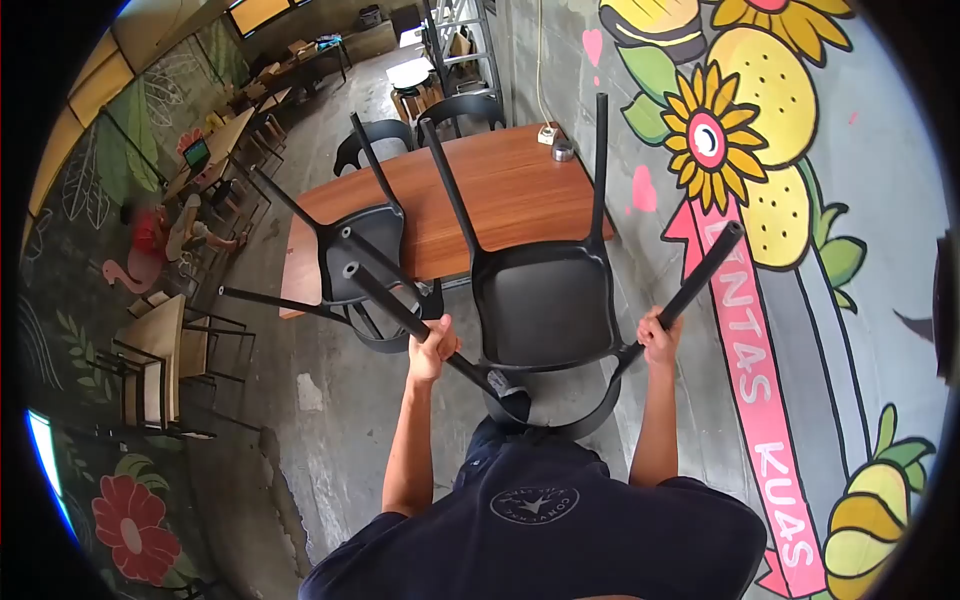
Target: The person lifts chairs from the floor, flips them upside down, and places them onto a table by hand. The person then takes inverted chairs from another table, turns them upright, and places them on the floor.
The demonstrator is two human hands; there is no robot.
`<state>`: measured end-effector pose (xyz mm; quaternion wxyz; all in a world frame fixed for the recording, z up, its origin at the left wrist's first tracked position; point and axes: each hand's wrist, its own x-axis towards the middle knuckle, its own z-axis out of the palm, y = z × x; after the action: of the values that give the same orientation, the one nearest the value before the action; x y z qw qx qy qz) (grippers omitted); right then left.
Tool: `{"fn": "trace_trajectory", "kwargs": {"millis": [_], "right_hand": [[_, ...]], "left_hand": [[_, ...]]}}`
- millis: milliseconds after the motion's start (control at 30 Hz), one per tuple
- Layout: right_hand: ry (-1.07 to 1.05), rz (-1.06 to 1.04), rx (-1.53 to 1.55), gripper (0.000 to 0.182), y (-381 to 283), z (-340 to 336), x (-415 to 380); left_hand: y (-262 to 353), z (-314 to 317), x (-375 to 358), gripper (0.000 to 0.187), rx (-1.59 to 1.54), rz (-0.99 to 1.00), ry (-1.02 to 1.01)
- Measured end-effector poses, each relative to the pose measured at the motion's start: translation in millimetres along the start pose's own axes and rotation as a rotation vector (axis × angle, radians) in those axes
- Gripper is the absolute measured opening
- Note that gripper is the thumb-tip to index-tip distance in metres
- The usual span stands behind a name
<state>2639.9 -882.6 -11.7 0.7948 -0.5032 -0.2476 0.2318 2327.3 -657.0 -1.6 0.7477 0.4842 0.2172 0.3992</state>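
I hold a black chair (545, 300) upside down in front of me, its legs pointing up. My left hand (432, 345) grips one leg on the left. My right hand (658, 338) grips another leg on the right. The chair's seat hangs at the near edge of a brown wooden table (500, 190). A second black chair (365, 250) lies inverted on the table's left corner, legs up.
A painted wall with sunflowers (715, 140) and a pink banner runs along the right. Two black chairs (455, 108) stand behind the table. A small metal cup (562, 150) sits at its far end. Wooden tables and chairs (160, 350) fill the left, where a person (160, 232) sits.
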Motion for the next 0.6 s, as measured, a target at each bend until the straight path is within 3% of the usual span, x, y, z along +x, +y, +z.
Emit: {"fn": "trace_trajectory", "kwargs": {"millis": [367, 600], "right_hand": [[0.019, 0.117, -0.032, 0.024, 76.1, 34.6, 139.9], [-0.008, 0.206, -0.022, 0.023, 116.1, 43.6, 174.8]], "left_hand": [[-33.7, -26.6, 121.0, 0.049, 0.026, -0.049, 0.150], [-35.2, -39.3, 167.4, 0.045, 0.115, -0.017, 0.192]]}}
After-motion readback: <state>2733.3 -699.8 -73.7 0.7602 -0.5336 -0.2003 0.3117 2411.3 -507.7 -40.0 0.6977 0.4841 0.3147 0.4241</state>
